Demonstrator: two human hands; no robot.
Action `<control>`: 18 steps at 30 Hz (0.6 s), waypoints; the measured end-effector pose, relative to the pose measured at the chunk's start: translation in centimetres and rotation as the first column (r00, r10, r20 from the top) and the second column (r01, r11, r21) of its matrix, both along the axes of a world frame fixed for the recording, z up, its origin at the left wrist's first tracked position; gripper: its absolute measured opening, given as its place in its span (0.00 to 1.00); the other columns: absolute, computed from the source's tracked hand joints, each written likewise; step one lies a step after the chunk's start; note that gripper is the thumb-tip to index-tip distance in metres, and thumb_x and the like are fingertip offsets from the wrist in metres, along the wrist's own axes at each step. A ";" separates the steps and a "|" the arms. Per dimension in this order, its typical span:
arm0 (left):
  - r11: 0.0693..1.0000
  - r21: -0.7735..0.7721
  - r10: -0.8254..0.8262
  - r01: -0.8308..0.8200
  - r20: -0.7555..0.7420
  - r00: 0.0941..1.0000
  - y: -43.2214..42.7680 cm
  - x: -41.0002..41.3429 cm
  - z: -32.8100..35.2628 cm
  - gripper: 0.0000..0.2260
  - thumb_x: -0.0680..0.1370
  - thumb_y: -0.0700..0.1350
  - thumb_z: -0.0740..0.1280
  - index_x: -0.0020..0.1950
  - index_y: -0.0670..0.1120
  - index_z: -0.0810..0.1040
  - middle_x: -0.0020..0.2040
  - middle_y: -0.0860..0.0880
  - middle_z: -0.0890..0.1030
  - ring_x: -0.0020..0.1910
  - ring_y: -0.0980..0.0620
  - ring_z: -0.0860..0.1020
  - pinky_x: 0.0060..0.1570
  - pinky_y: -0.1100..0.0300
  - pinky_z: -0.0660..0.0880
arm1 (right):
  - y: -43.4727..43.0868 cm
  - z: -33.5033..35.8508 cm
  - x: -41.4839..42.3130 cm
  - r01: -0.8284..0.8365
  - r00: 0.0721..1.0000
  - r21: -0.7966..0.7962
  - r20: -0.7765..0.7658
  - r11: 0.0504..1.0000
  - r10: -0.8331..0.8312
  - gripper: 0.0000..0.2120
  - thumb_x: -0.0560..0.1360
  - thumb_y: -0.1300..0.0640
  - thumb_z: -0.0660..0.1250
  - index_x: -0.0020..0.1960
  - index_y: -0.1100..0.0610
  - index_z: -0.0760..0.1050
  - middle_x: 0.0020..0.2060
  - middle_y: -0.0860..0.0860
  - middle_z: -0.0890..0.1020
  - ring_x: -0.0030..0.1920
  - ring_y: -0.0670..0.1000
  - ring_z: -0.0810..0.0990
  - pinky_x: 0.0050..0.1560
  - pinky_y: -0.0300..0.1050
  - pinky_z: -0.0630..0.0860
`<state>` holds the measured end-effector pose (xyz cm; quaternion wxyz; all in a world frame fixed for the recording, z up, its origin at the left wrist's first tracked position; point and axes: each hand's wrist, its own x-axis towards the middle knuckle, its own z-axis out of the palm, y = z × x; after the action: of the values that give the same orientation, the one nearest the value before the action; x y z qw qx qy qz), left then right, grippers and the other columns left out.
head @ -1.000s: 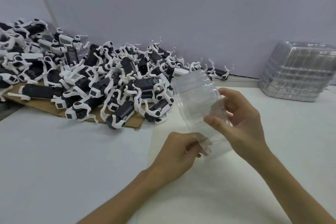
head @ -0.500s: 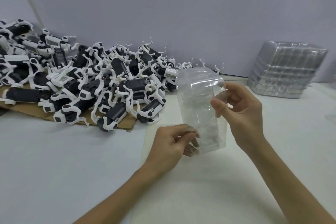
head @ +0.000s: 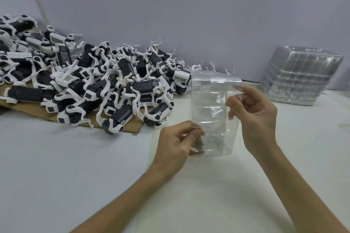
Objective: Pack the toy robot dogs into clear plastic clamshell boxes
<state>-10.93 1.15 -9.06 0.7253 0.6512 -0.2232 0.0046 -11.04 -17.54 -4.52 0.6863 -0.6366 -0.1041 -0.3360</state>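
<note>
A clear plastic clamshell box (head: 210, 111) is held upright above the white table, in the middle of the view. My left hand (head: 177, 145) pinches its lower left edge between thumb and fingers. My right hand (head: 253, 113) grips its right side, thumb in front and fingers curled behind. The box looks empty. A big heap of black and white toy robot dogs (head: 91, 85) lies to the left on a sheet of brown cardboard (head: 132, 127), against the wall.
A stack of empty clear clamshell boxes (head: 299, 77) stands at the back right by the wall. The white table (head: 66, 166) stretches bare in front of the heap and under my arms. A grey wall closes the back.
The box has been tipped from a slant to upright and lifted a little. My left hand has shifted to its lower left edge; the right hand stays on its side.
</note>
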 end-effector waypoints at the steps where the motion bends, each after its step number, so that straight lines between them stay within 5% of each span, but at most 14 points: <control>1: 1.000 0.001 0.003 -0.003 0.006 1.000 -0.1 0.0 0.0 0.09 0.81 0.33 0.65 0.44 0.39 0.82 0.33 0.47 0.80 0.33 0.51 0.81 0.32 0.63 0.79 | 0.0 0.1 0.0 0.000 1.000 0.008 -0.001 1.000 0.000 0.22 0.68 0.49 0.78 0.58 0.58 0.80 0.36 0.53 0.81 0.30 0.53 0.76 0.36 0.45 0.76; 5: 0.998 0.058 -0.012 0.008 0.064 0.998 0.5 0.1 -0.3 0.08 0.82 0.36 0.63 0.45 0.42 0.80 0.37 0.47 0.83 0.37 0.50 0.82 0.37 0.58 0.81 | 0.5 -0.7 0.0 -0.094 0.994 -0.037 -0.063 0.995 0.091 0.24 0.68 0.49 0.77 0.61 0.55 0.75 0.39 0.51 0.83 0.36 0.52 0.80 0.41 0.43 0.78; 9: 0.992 0.123 -0.051 0.035 0.129 0.990 1.3 -0.1 -0.1 0.08 0.84 0.34 0.58 0.46 0.38 0.73 0.34 0.61 0.80 0.35 0.63 0.80 0.38 0.72 0.74 | 2.0 -2.6 -0.2 -0.206 0.950 -0.125 -0.263 0.971 0.168 0.18 0.72 0.47 0.73 0.57 0.55 0.76 0.43 0.50 0.82 0.43 0.50 0.81 0.46 0.45 0.79; 13: 0.973 0.089 -0.208 0.212 -0.051 0.977 1.3 0.1 0.6 0.06 0.85 0.42 0.61 0.54 0.41 0.76 0.46 0.50 0.87 0.42 0.50 0.86 0.45 0.43 0.81 | 2.3 -2.6 -0.7 -0.173 0.969 -0.170 -0.208 0.970 0.136 0.15 0.75 0.47 0.70 0.51 0.59 0.79 0.36 0.54 0.80 0.39 0.52 0.82 0.42 0.48 0.81; 16: 0.977 0.050 -0.204 0.208 -0.072 0.976 0.9 0.1 0.6 0.10 0.82 0.46 0.63 0.58 0.44 0.79 0.46 0.53 0.87 0.40 0.54 0.86 0.38 0.60 0.81 | 2.7 -2.7 -0.9 -0.176 0.973 -0.213 -0.185 0.961 0.138 0.08 0.75 0.52 0.72 0.50 0.55 0.81 0.38 0.48 0.82 0.40 0.51 0.83 0.40 0.40 0.79; 18: 0.990 -0.017 -0.140 0.139 -0.107 0.984 0.9 0.3 0.4 0.12 0.79 0.47 0.62 0.53 0.41 0.80 0.47 0.48 0.87 0.42 0.46 0.87 0.38 0.58 0.82 | 2.5 -2.6 -0.7 -0.143 0.981 -0.224 -0.162 0.964 0.107 0.07 0.74 0.53 0.73 0.48 0.55 0.81 0.38 0.50 0.83 0.38 0.52 0.83 0.38 0.43 0.81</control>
<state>-10.60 2.08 -8.69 0.7379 0.6298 -0.2287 -0.0806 -11.79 -14.99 -7.09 0.6318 -0.7287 -0.1318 -0.2290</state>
